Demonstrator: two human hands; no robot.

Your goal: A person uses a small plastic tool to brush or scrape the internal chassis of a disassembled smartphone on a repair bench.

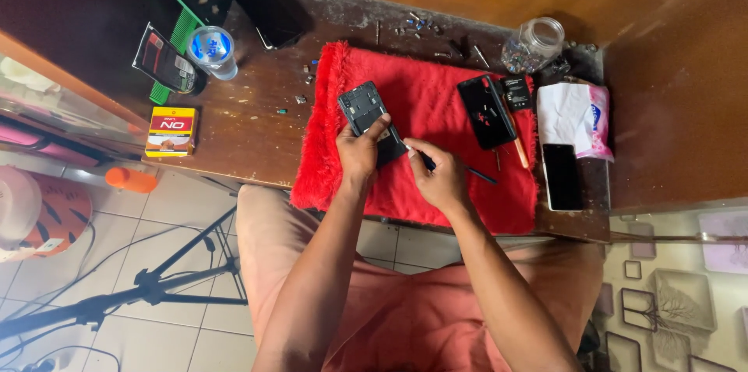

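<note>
I see left hand [360, 155] gripping opened phone [372, 121] to steady it | right hand [440, 173] pinching screwdriver [460, 169] — tip at 9 o'clock — on red cloth [436, 107].

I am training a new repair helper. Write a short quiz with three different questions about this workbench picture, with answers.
1. True or false: the opened phone lies on the red cloth.
2. Which hand holds the thin dark tool? A) left B) right
3. Fill in: the glass jar stands at the ____ edge of the table.

Key:
1. True; the left hand steadies it.
2. B, the right hand.
3. Far, near the wall.
</note>
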